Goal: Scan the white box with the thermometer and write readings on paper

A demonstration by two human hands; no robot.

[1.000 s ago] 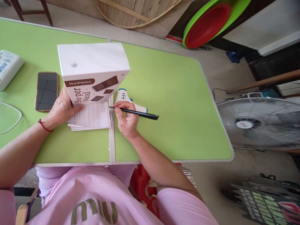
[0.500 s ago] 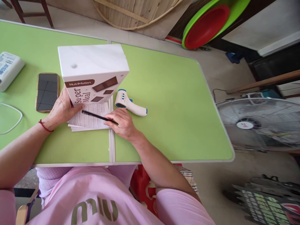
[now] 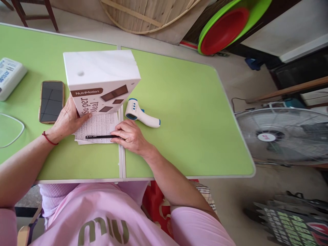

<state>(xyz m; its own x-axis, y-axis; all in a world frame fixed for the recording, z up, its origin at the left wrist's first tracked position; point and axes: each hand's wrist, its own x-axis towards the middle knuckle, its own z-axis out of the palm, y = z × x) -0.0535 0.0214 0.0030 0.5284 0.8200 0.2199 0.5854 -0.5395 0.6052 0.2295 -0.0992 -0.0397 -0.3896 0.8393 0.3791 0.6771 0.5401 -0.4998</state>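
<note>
A white NutriMotion "Super Meal" box [image 3: 102, 68] stands upright at the back part of a small stack of handwritten paper sheets [image 3: 98, 124]. My left hand [image 3: 68, 117] is wrapped round its lower left corner, with the thumb along the bottom of the printed front. In my right hand [image 3: 130, 136], a black pen [image 3: 99, 137] is pinched between thumb and fingers. It lies almost level over the front part of the sheets; whether it touches them I cannot tell. Just beyond my right hand is a white and blue infrared thermometer [image 3: 142, 114].
A phone [image 3: 52, 101] lies left of the box on the green folding table [image 3: 184, 119]. Farther left are a white device [image 3: 10, 78] and a white cable [image 3: 17, 135]. A floor fan [image 3: 271, 136] stands past the table's right edge.
The pen's far end has swung down toward me, from a slant to nearly level, away from my left thumb. My right hand has shifted slightly; my left hand and the box stay put.
</note>
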